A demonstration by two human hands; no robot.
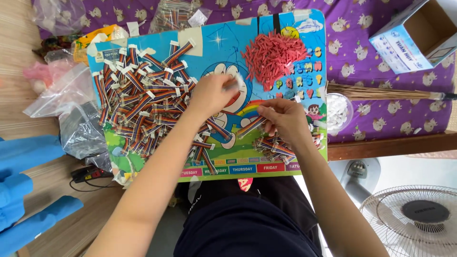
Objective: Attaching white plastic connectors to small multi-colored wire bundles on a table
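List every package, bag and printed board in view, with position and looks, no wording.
Cardboard box: top right, open, white and blue.
Cartoon board: centre, rectangular, blue and green, under both hands.
Clear plastic bags: left edge, crumpled, transparent.

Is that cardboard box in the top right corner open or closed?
Open. The cardboard box lies tipped on the purple cloth, its flaps apart and its brown inside showing; what it holds cannot be seen.
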